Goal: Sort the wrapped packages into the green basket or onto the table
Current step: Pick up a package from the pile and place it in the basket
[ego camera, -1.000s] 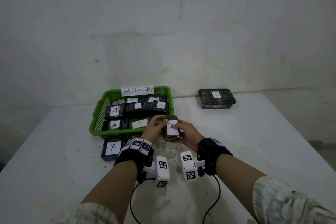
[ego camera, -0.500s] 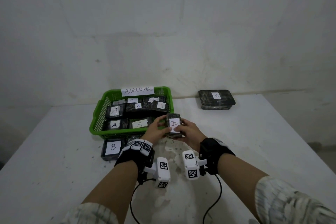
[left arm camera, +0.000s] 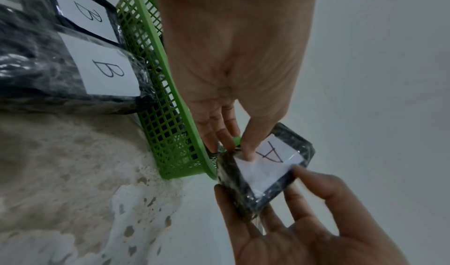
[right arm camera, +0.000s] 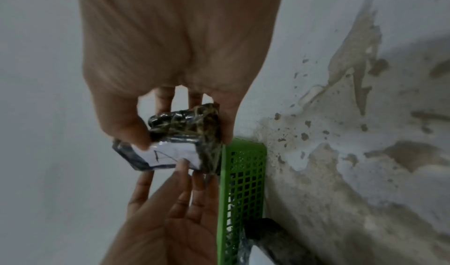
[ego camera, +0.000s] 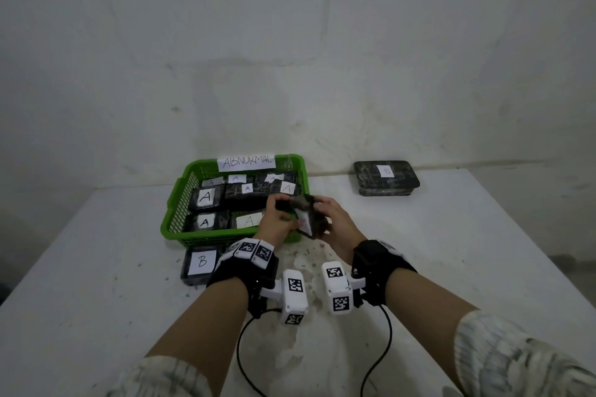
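Directly before the person, both hands meet at the near right corner of a green plastic lattice basket (ego camera: 180,203), holding one small dark package wrapped in shiny clear film (ego camera: 306,217) just above the white table (ego camera: 451,251). Starting at the left, a dark wrapped package with a white label marked B (ego camera: 201,262) lies on the table against the basket's near wall; the left wrist view shows a second B package (left arm camera: 82,13) beside it. Inside the basket lie several dark packages labelled A (ego camera: 206,196), under a paper sign (ego camera: 246,162) whose handwriting seems to read ABNORMAL. The left hand (ego camera: 279,219) pinches the held package, thumb pressed on its white label. That label looks like an A in the wrist views, though blurred and partly covered by fingers. The right hand (ego camera: 332,222) grips the package's other side, fingers curled round it. The package's underside is hidden. At the far right, near the wall, sits a stack of dark wrapped packages (ego camera: 385,177) with a small B label, well apart from the hands.
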